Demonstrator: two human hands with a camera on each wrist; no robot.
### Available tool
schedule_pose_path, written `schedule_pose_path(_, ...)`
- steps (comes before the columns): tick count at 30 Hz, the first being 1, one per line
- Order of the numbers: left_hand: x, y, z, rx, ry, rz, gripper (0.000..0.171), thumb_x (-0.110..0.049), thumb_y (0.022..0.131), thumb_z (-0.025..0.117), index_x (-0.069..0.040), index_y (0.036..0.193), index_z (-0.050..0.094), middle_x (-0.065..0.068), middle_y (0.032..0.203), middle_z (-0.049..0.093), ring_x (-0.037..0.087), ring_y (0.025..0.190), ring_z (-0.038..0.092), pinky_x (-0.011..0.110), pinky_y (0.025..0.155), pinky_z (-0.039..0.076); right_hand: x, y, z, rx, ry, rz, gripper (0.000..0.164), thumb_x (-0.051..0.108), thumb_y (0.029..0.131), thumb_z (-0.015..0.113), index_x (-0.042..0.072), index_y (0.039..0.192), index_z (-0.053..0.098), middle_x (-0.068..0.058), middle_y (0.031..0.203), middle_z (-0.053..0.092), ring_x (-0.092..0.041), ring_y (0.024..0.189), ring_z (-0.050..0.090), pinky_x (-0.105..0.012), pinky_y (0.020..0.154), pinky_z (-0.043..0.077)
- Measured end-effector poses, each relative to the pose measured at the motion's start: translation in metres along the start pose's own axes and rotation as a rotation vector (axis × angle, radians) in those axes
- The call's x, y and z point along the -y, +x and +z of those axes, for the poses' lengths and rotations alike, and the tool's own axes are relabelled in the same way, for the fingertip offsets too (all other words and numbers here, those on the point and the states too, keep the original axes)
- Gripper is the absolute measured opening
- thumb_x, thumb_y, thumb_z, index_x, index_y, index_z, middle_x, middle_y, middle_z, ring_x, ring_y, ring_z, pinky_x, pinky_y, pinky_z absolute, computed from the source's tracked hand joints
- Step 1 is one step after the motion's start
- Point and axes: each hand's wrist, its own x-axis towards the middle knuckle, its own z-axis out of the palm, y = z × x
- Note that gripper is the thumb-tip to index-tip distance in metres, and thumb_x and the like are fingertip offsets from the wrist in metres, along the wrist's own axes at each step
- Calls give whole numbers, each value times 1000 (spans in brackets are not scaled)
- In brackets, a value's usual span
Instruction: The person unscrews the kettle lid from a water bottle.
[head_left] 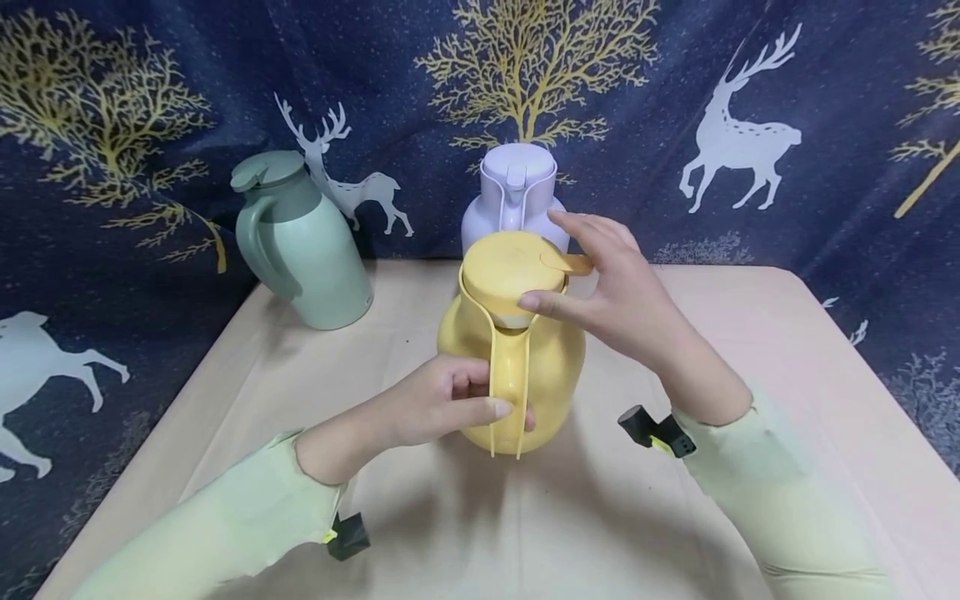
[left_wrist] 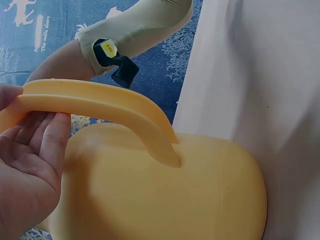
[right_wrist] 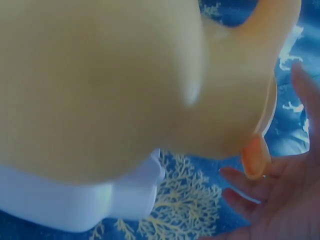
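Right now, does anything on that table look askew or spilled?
On the yellow jug, the lid looks turned: its orange tab sticks out toward the right hand, while the lavender jug has its tab in line with its handle. I see no spill.

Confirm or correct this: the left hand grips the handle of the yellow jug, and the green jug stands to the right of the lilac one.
The side is wrong: the green jug stands to the left of the lilac jug, as the head view shows. The left hand does grip the handle of the yellow jug.
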Motion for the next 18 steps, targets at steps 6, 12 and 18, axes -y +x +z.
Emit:
schedule_pose_path(6,0,1,0,6,-23,-1,45,-24,100,59,16,120,62,34,113,71,2,98,71,28,90,60,4,4,12,4,1,42,87,31,81,88,7,154,46,-15,159,46,-32,149,32,-53,125,26)
schedule_pose_path(12,-1,1,1,10,-26,-11,45,-24,100,59,17,120,62,35,114,71,4,99,72,29,90,61,-6,7,15,-33,20,-55,76,21,77,91,2,143,58,-16,146,59,-31,142,42,-49,122,30)
schedule_pose_path(18,-1,0,0,15,-7,-8,41,-21,100,58,15,118,63,32,113,73,18,102,75,33,91,61,-14,18,3,85,15,-77,74,17,79,89,9,145,57,-12,149,58,-30,142,43,-51,122,32)
